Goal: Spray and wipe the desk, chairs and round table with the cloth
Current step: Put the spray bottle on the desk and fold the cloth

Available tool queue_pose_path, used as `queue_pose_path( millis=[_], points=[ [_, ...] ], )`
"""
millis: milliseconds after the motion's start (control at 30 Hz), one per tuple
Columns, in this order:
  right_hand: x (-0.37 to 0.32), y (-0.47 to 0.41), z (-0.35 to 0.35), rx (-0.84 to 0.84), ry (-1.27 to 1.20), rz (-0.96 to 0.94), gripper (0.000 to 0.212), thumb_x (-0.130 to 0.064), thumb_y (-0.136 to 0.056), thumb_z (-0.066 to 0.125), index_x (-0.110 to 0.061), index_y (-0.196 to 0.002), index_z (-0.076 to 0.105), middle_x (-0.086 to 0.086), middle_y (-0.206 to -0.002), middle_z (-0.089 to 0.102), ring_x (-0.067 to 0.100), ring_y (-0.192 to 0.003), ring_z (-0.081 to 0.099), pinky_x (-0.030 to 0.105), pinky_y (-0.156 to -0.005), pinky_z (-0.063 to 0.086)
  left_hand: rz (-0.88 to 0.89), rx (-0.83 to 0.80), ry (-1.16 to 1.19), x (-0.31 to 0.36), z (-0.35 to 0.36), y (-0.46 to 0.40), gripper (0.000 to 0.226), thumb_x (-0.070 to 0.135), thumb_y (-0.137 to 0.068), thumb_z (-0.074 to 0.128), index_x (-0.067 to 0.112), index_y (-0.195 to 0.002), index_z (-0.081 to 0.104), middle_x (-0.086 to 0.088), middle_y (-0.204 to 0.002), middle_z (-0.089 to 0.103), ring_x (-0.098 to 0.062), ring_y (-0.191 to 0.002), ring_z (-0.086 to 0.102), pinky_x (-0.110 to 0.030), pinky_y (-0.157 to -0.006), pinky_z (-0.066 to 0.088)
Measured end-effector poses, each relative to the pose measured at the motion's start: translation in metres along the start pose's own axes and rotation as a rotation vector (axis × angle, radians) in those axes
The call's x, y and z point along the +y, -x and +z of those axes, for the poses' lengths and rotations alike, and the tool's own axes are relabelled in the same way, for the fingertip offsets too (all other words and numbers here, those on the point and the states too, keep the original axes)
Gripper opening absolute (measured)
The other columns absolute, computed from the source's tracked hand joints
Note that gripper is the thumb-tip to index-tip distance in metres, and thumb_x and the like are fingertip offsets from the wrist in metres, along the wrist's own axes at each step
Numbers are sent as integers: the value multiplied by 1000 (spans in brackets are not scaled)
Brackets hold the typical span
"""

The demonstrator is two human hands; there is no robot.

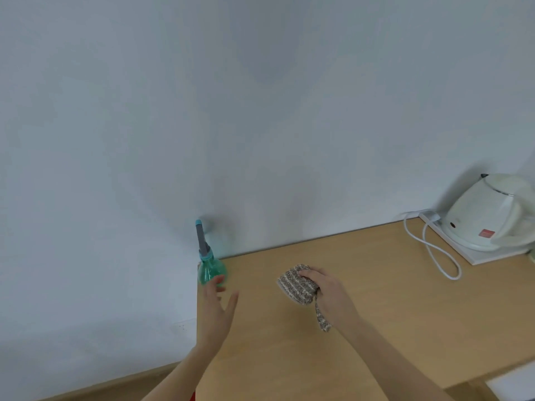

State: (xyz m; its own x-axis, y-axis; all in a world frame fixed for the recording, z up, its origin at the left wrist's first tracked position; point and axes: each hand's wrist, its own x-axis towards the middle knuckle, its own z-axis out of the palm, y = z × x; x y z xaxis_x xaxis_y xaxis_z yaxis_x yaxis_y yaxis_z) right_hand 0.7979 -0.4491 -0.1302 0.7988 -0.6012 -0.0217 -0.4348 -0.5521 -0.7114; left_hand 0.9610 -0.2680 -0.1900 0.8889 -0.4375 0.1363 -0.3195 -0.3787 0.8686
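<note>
A green spray bottle [209, 266] with a grey-blue nozzle stands upright at the far left corner of the wooden desk [376, 308]. My left hand [216, 311] is just in front of it with straight, spread fingers, the fingertips at the bottle's base and gripping nothing. Further right, my right hand [327, 293] grips a bunched grey-and-white striped cloth [295, 283] that lies on the desk top. A strip of the cloth hangs out under the palm.
A white electric kettle [492, 215] sits on a white board [489, 254] at the back right, its white cord [434, 250] looping over the desk. A pale wall stands behind the desk. The desk's left edge drops off beside the bottle.
</note>
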Motion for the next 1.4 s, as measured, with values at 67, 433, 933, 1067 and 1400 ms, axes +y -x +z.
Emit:
queue_pose_path(
  millis=[67,433,933,1067,1400],
  points=[
    [7,8,-2,3,0,11,54,14,-86,38,-17,-124,61,-5,-134,48,13,-116,49,13,-96,33,-100,-191,129,21,21,9,25,19,-93,60,20,-115,50,-2,-112,58,-18,-97,61,-22,-80,48],
    [62,24,-63,-44,163,-155,55,-4,-95,41,-33,-141,41,-9,-155,23,11,-140,26,25,-111,27,-446,-425,652,121,133,36,26,20,-90,63,5,-111,58,-13,-102,70,-21,-88,69,-29,-71,57],
    [176,69,-69,-588,469,-264,76,-68,-84,22,-34,-151,10,0,-160,-1,20,-147,-6,33,-111,-15,-290,-383,-253,94,185,111,28,31,-84,72,16,-101,55,3,-86,63,-9,-72,60,-14,-57,43],
    [179,48,-92,-396,323,-123,84,-72,-75,4,-36,-147,27,-7,-156,25,16,-143,20,36,-118,12,-292,-425,-236,97,178,104,27,31,-84,71,20,-103,55,1,-93,65,-12,-78,63,-19,-62,45],
    [194,12,-105,-387,459,-3,44,-37,-94,53,-26,-136,48,-1,-155,26,20,-147,9,51,-116,-1,-321,-633,-185,98,166,94,16,20,-89,66,20,-99,54,-1,-100,62,-13,-77,62,-20,-65,55]
  ],
)
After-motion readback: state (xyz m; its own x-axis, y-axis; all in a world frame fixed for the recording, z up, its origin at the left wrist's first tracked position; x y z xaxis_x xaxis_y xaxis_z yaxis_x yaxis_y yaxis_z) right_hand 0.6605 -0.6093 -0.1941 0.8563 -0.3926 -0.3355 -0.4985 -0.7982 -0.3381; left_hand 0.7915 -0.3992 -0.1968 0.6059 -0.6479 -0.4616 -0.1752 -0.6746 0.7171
